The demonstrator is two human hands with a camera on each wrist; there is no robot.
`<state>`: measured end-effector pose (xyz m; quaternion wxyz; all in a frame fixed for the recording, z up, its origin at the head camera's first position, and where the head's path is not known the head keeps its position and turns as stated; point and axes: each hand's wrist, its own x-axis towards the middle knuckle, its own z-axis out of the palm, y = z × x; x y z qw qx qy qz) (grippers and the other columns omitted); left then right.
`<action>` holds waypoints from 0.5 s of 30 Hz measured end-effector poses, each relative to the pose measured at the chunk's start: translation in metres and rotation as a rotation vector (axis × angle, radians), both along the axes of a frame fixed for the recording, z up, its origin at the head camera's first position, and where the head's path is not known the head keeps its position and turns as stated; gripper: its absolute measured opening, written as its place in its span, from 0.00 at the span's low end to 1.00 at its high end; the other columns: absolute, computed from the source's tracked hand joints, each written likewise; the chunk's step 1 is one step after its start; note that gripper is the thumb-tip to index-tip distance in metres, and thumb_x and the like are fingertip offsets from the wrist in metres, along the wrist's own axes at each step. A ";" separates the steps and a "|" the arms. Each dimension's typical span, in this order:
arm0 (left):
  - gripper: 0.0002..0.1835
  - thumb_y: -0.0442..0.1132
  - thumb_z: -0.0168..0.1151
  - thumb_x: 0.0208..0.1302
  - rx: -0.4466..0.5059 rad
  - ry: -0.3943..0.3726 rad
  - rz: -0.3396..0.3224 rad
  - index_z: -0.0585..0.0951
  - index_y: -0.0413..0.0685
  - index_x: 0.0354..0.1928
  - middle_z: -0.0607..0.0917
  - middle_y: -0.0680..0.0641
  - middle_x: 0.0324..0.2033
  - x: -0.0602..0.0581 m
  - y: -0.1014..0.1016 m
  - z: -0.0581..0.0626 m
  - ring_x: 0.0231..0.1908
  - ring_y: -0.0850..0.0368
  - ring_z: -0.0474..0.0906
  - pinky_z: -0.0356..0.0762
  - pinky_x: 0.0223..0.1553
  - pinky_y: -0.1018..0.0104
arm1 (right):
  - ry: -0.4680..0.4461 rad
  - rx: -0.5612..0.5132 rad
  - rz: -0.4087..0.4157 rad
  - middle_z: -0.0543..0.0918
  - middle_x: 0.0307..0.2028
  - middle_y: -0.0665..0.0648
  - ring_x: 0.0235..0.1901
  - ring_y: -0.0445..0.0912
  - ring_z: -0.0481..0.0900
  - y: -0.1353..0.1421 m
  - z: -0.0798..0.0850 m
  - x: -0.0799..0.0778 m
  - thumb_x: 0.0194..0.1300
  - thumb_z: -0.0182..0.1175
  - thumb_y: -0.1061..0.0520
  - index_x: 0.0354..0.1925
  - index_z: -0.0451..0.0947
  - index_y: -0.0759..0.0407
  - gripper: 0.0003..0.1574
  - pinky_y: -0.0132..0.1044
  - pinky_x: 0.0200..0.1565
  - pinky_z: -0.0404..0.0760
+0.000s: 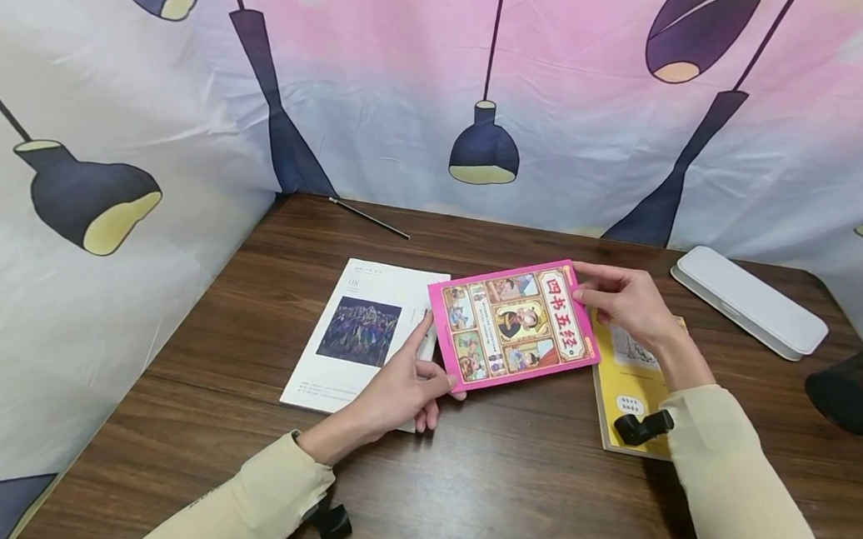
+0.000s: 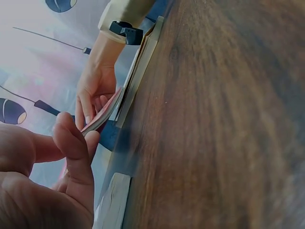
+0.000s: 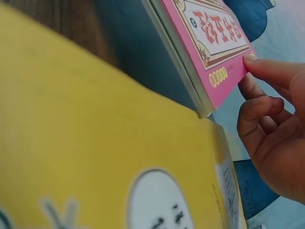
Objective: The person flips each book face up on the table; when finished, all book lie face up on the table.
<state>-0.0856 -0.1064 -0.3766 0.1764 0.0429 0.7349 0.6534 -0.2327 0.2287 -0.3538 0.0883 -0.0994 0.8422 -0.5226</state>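
A pink book [image 1: 513,325] with cartoon panels on its cover is held raised and tilted between both hands. My left hand [image 1: 401,384] pinches its lower left part, thumb on the cover and fingers underneath. At the opposite upper right edge, my right hand [image 1: 625,300] pinches the book; the right wrist view shows the thumb [image 3: 274,71] on the pink cover. Beneath the book's left side lies a white book [image 1: 359,331] with a dark picture. A yellow book [image 1: 630,384] lies under the right hand and forearm, partly hidden by them.
A thin pen-like stick [image 1: 369,218] lies near the back edge of the wooden table [image 1: 476,490]. At the back right is a white case [image 1: 748,300], with a black mesh holder [image 1: 855,391] tipped beside it. Printed curtains [image 1: 414,93] stand behind and to the left.
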 end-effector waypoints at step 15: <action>0.56 0.31 0.61 0.75 -0.037 -0.051 -0.016 0.29 0.51 0.85 0.91 0.40 0.32 0.001 0.002 -0.003 0.15 0.59 0.79 0.78 0.16 0.65 | -0.083 0.058 0.033 0.84 0.38 0.53 0.21 0.45 0.69 -0.008 -0.011 -0.006 0.74 0.68 0.56 0.73 0.76 0.53 0.33 0.35 0.25 0.71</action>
